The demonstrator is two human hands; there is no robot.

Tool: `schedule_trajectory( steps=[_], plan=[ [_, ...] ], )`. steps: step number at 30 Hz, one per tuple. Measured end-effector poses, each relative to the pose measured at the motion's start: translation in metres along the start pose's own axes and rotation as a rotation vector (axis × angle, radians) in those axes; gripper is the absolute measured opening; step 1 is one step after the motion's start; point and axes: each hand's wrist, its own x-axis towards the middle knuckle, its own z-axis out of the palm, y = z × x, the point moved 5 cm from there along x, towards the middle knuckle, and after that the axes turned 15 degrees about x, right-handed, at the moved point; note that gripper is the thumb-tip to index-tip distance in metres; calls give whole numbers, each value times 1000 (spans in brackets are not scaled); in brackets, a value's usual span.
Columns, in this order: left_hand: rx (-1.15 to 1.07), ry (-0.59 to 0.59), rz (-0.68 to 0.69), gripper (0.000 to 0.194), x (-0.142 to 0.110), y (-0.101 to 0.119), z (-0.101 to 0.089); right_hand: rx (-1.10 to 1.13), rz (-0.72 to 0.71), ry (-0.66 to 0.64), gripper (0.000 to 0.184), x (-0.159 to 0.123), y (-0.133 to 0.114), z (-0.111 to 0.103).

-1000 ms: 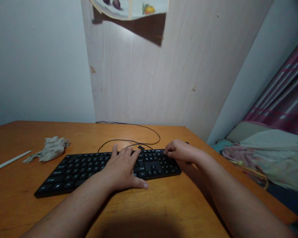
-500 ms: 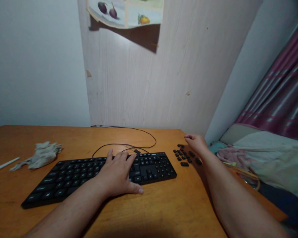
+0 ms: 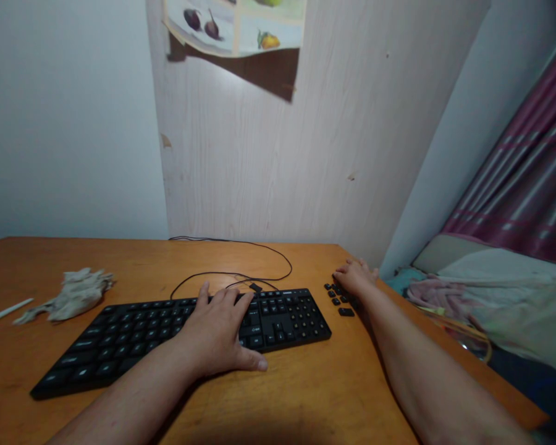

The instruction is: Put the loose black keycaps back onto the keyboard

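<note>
A black keyboard (image 3: 143, 327) lies at a slant on the wooden desk. Rows of keycaps cover most of it, while the number pad (image 3: 306, 318) at its right end shows small pale stems. My left hand (image 3: 217, 334) rests open across the keyboard's middle, fingers spread and thumb at the front edge. Right of the keyboard is a group of loose black keycaps (image 3: 346, 312). Over the far part of this group is my right hand (image 3: 356, 279), its fingers apart and low among the keycaps. It covers several of them, and its fingertips are partly hidden.
Behind the keyboard loops a thin black cable (image 3: 259, 245). A crumpled pale cloth (image 3: 81, 293) and a white stick-like item (image 3: 7, 312) lie at the left. Beyond the desk's right edge is a bed with rumpled bedding (image 3: 486, 278). A wall panel (image 3: 259, 167) stands behind the desk.
My right hand has come down and slightly left onto the loose keycaps, and its fingers have spread from a closed pose. My left hand stays on the keyboard. The view has tilted slightly.
</note>
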Motion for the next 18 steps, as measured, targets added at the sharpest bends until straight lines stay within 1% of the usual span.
schedule_trajectory(
  steps=[3, 7, 11, 13, 15, 18],
  plan=[
    [1, 0, 1, 127, 0, 0, 1, 10, -15, -3, 24, -2, -3, 0],
    [5, -2, 2, 128, -1, 1, -1, 46, -77, -9, 19, -7, -7, -1],
    [15, -28, -1, 127, -2, 3, -4, 80, -131, 22, 11, -11, -14, -5],
    [12, -36, 0, 128, -2, 3, -5, 103, -155, 34, 10, -12, -21, -10],
    [6, -31, 0, 129, -2, 3, -5, 131, -187, 19, 11, -12, -32, -15],
    [-4, -10, -1, 128, -2, 3, -5, 180, -251, -76, 15, -17, -52, -19]
  ],
)
